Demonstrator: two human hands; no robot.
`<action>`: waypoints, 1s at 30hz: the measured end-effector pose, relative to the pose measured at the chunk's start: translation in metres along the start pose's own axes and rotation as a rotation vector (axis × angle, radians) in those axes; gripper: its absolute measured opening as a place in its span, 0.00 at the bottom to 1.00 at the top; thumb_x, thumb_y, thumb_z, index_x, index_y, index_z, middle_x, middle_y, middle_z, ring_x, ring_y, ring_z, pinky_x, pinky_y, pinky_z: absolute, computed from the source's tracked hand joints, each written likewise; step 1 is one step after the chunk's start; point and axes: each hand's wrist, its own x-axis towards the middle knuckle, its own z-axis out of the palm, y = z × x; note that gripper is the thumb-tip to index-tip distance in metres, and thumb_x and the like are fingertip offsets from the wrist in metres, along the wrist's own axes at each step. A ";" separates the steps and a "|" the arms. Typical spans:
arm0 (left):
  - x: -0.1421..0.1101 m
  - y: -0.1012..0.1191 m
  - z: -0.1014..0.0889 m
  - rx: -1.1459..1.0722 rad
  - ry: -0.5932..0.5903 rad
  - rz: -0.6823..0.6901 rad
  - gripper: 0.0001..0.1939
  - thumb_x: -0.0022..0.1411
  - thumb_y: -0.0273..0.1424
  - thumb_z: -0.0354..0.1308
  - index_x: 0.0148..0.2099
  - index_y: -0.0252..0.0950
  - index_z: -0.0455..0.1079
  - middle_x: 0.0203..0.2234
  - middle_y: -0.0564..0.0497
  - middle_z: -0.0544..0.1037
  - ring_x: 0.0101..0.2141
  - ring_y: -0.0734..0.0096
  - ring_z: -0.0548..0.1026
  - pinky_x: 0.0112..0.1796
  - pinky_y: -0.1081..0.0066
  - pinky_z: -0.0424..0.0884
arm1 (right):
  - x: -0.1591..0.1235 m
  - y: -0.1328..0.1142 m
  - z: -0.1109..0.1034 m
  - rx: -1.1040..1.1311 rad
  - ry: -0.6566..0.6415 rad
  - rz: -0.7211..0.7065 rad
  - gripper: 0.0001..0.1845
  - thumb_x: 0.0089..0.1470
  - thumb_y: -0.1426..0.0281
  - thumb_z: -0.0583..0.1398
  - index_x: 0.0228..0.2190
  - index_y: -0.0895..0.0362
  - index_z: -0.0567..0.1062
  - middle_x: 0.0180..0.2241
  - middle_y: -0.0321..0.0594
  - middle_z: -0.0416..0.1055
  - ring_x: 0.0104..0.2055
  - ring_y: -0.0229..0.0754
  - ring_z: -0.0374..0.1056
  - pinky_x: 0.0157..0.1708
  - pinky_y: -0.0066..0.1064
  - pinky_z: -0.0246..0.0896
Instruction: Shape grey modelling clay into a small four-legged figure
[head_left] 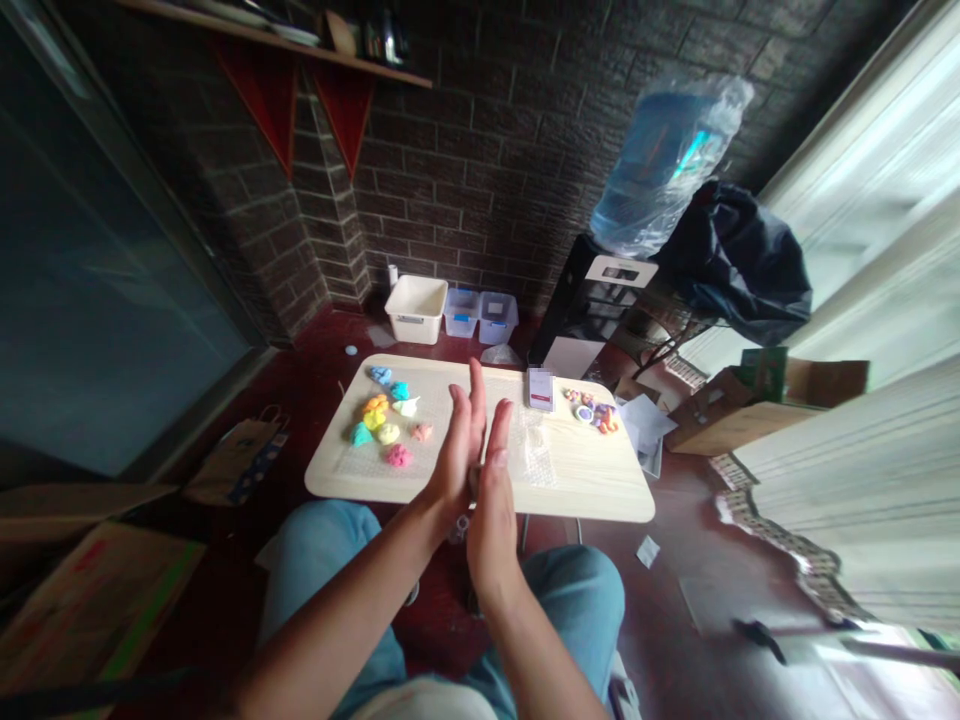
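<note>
Pressing a mostly hidden lump [475, 480] between nearly closed palms of left hand [456, 455] and right hand [493, 505], at near edge of wood-grain table [607, 475]. Probably light, soft, easily dented; best taken lightly from opposite sides.

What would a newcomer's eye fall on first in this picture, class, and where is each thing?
Probably the left hand and right hand, held palm toward palm at the centre, in front of the pale table. Next, the brightly coloured lumps on the table's left half. Then the big blue water bottle in clear plastic, upper right, against the dark brick wall.
</note>
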 end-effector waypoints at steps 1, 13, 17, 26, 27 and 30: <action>-0.002 -0.002 0.001 0.003 -0.018 -0.031 0.31 0.67 0.55 0.34 0.68 0.56 0.52 0.69 0.65 0.50 0.69 0.65 0.35 0.67 0.57 0.34 | 0.005 -0.001 -0.001 -0.002 0.037 0.012 0.34 0.65 0.51 0.40 0.67 0.48 0.41 0.71 0.33 0.32 0.72 0.42 0.28 0.69 0.50 0.29; -0.006 -0.013 0.000 0.032 -0.016 -0.026 0.30 0.68 0.50 0.40 0.69 0.52 0.52 0.69 0.61 0.51 0.69 0.65 0.37 0.66 0.59 0.31 | 0.024 -0.005 -0.004 -0.016 0.089 -0.043 0.37 0.63 0.47 0.39 0.68 0.48 0.41 0.71 0.35 0.34 0.72 0.41 0.31 0.69 0.48 0.26; 0.005 -0.006 0.004 0.010 0.019 0.002 0.29 0.67 0.49 0.42 0.68 0.53 0.54 0.68 0.62 0.54 0.69 0.64 0.37 0.66 0.58 0.33 | 0.011 0.001 0.001 0.048 0.042 -0.024 0.35 0.64 0.49 0.40 0.67 0.46 0.39 0.71 0.32 0.32 0.72 0.40 0.30 0.69 0.49 0.27; -0.010 -0.027 0.000 0.051 -0.050 0.006 0.27 0.67 0.51 0.42 0.63 0.50 0.64 0.66 0.56 0.59 0.69 0.61 0.41 0.66 0.55 0.37 | 0.057 -0.014 -0.013 -0.038 0.215 -0.080 0.35 0.64 0.49 0.37 0.68 0.47 0.40 0.71 0.26 0.28 0.72 0.37 0.21 0.69 0.46 0.19; -0.011 -0.028 -0.001 0.045 -0.047 0.011 0.28 0.67 0.52 0.42 0.62 0.49 0.66 0.66 0.56 0.59 0.69 0.62 0.43 0.66 0.59 0.38 | 0.061 -0.012 -0.014 -0.028 0.228 -0.087 0.35 0.64 0.50 0.38 0.68 0.47 0.40 0.71 0.26 0.28 0.72 0.37 0.22 0.69 0.45 0.19; -0.016 -0.030 -0.003 0.005 -0.015 0.054 0.29 0.66 0.54 0.43 0.60 0.46 0.68 0.65 0.52 0.63 0.66 0.62 0.54 0.65 0.63 0.45 | 0.072 -0.004 -0.015 0.009 0.357 -0.072 0.37 0.64 0.50 0.39 0.68 0.52 0.42 0.71 0.33 0.30 0.72 0.38 0.28 0.69 0.43 0.21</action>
